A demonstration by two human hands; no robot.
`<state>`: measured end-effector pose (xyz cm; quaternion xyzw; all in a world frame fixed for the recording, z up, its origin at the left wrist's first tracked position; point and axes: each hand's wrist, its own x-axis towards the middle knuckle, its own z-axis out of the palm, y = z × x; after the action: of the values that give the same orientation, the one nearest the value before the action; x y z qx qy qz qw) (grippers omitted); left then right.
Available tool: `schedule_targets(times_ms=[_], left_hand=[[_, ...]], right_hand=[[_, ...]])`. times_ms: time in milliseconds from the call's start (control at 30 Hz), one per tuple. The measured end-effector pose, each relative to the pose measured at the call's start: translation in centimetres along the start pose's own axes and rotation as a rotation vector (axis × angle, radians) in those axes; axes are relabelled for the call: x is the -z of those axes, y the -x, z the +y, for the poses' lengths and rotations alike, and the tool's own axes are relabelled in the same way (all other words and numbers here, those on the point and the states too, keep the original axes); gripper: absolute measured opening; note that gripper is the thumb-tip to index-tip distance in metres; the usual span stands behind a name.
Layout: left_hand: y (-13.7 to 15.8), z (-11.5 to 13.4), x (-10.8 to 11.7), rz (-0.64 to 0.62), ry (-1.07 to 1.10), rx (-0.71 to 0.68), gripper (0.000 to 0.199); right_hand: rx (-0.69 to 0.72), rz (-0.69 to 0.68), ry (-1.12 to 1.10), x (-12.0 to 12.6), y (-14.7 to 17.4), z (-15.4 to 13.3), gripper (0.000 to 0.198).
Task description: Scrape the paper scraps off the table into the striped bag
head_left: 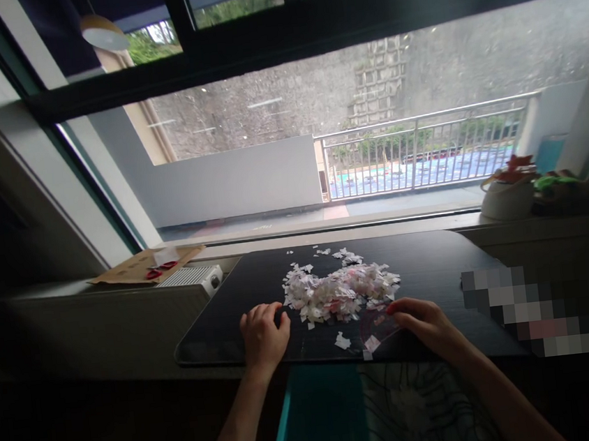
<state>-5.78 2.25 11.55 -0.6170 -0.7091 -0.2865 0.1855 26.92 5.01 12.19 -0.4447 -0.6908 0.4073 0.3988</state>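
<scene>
A heap of small torn paper scraps (pixel 341 291), mostly white with some pinkish pieces, lies in the middle of a dark table (pixel 221 326). My left hand (pixel 265 332) rests on the table just left of the heap, fingers curved and thumb apart, with nothing visible in it. Between thumb and fingers, my right hand (pixel 423 319) grips a clear, pink-tinted protractor (pixel 378 324) at its right end. The protractor stands tilted at the heap's near right side. A few loose scraps (pixel 371 343) are beside it, close to the front edge.
Below the table's front edge is a teal bin (pixel 325 414). Red-handled scissors (pixel 161 269) lie on brown paper (pixel 128 269) on the sill at left, by a radiator (pixel 195 278). A white pot (pixel 507 198) stands on the right sill. A blurred-out patch covers the table's right edge.
</scene>
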Motion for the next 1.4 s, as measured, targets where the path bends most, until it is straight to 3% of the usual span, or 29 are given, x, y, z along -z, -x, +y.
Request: schedule_targets(times_ms=[667, 1033, 1400], left_hand=[[-0.1, 0.2, 0.0, -0.013, 0.020, 0.042, 0.019], [0.0, 0.2, 0.1, -0.010, 0.011, 0.034, 0.019], [-0.1, 0.0, -0.1, 0.006, 0.005, 0.016, 0.018]], right_hand=[[0.049, -0.022, -0.017, 0.1, 0.0, -0.7, 0.026], [0.036, 0.185, -0.032, 0.5, 0.0, 0.0, 0.025], [0.033, 0.201, 0.010, 0.8, 0.4, 0.3, 0.021]])
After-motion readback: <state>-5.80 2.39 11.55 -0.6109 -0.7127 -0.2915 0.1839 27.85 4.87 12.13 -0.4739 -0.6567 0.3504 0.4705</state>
